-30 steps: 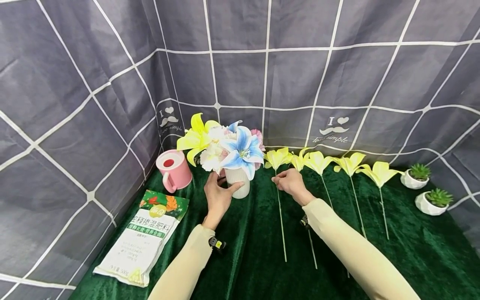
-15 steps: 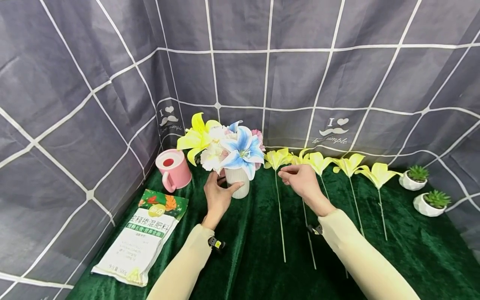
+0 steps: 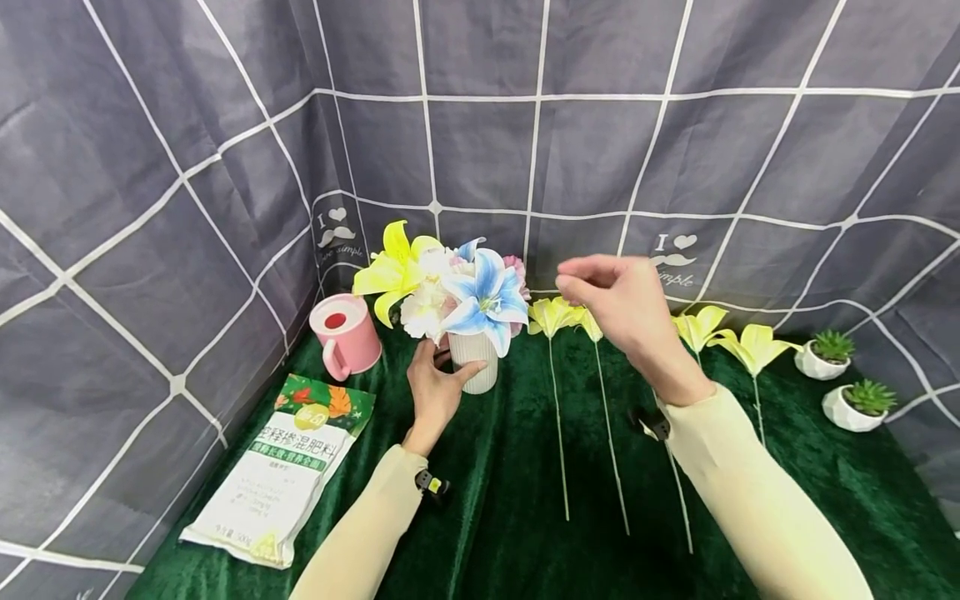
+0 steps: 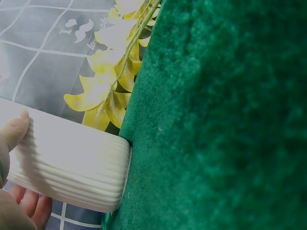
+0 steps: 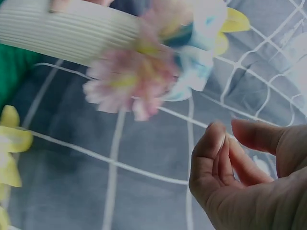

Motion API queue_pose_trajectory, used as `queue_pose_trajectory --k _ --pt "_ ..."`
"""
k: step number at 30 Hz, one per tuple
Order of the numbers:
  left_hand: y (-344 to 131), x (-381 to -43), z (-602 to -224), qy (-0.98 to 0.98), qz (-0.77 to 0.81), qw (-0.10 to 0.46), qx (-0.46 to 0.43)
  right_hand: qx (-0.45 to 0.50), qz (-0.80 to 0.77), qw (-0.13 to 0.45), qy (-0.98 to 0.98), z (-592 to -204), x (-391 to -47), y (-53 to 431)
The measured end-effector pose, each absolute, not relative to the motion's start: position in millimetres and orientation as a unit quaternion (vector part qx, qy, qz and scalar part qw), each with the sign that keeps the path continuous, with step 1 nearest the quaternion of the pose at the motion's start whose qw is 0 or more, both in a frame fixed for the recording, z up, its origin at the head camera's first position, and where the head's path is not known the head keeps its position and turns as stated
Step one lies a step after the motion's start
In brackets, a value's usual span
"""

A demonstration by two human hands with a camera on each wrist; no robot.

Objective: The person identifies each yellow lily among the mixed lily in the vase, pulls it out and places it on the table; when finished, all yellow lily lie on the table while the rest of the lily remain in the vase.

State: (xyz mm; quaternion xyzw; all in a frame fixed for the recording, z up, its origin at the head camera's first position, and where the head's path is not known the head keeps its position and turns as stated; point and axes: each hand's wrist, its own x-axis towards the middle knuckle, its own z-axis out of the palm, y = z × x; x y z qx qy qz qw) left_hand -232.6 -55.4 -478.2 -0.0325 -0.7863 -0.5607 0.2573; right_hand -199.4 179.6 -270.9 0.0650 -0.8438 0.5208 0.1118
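My left hand point(image 3: 435, 393) grips a white ribbed vase point(image 3: 478, 365) standing upright on the green cloth. In the left wrist view the thumb lies on one side of the vase point(image 4: 72, 158) and several fingers on the other. A blue-and-white lily point(image 3: 487, 302), a yellow lily point(image 3: 392, 271) and pale pink blooms point(image 3: 426, 308) fill the vase. My right hand point(image 3: 633, 304) hovers above the row of yellow lilies point(image 3: 551, 315) with loosely curled fingers and nothing in them. A gap shows between thumb and fingertips on the right hand point(image 5: 235, 167) in the right wrist view.
Several long-stemmed yellow lilies lie side by side right of the vase. A pink watering mug point(image 3: 348, 337) and a fertilizer bag point(image 3: 281, 475) are at left. Two succulents in white pots point(image 3: 858, 408) stand at far right. A grey gridded curtain point(image 3: 480, 150) closes off the back.
My right hand has left the leftmost lily's stem and risen up and to the right, away from the flowers. The left hand keeps its hold on the vase.
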Motion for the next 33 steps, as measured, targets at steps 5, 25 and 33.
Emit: queue_pose_trajectory --k 5,25,33 --pt "-58.1 -234.4 -477.3 -0.786 -0.56 0.259 -0.032 0.105 0.494 0.096 -0.858 -234.1 -217.5 151.3" --pt "-56.3 -236.2 -480.2 -0.778 -0.566 0.269 -0.049 0.354 0.226 -0.019 -0.907 -225.4 -282.6 41.7" --pt "-59.4 -237.4 -481.4 -0.778 -0.561 0.276 -0.053 0.341 0.203 -0.089 -0.913 -230.0 -285.0 35.5"
